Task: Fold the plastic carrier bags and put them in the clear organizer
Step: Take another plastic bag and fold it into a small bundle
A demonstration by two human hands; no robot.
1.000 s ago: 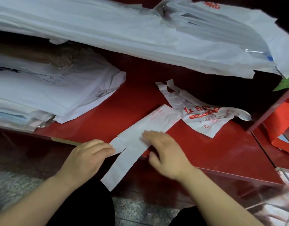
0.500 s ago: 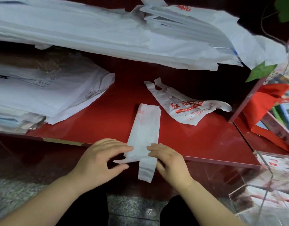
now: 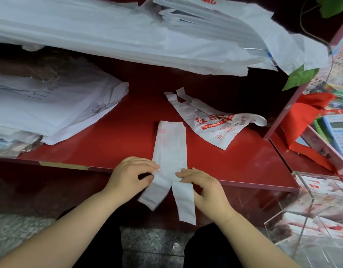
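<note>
both left hand [image 3: 128,176] and right hand [image 3: 206,187] pinch folded bag [image 3: 170,149] at red shelf [image 3: 118,136] edge, handles [image 3: 184,205] overhanging

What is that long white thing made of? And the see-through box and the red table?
The folded bag looks like thin matte plastic film: faintly see-through, softly creased. The box seems clear hard plastic, perhaps acrylic: sharp edges, glare. The table is glossy red, maybe lacquered wood or laminate; it mirrors light.
</note>
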